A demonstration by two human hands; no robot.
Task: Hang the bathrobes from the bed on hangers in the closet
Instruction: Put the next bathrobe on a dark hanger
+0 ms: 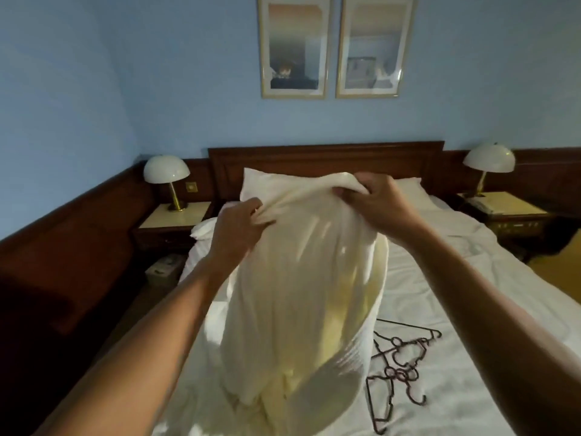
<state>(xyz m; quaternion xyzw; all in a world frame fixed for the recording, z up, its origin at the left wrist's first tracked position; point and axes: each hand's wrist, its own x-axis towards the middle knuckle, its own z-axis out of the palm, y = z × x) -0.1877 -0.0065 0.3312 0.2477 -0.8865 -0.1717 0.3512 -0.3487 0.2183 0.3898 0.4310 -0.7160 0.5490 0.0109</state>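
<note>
Head view, looking forward and down over a bed made up in white sheets. The left hand and the right hand hold a cream-white, ribbed cloth bathrobe raised above the mattress. The fingers of both hands are curled tightly into bunched folds at the garment's upper edge, the right hand higher than the left. The bathrobe hangs down between the two forearms, and its lower end rests crumpled on the sheet near the foot of the bed. Just beside it, to the right, a loose tangle of thin dark wire hangers lies flat on the sheet, apart from both hands. Behind the garment, white pillows lean against a dark wooden headboard. Two dome-shaded brass table lamps, left and right, stand on pale-topped wooden nightstands flanking the bed. Two gold-framed pictures hang side by side on the light blue wall above the headboard.
</note>
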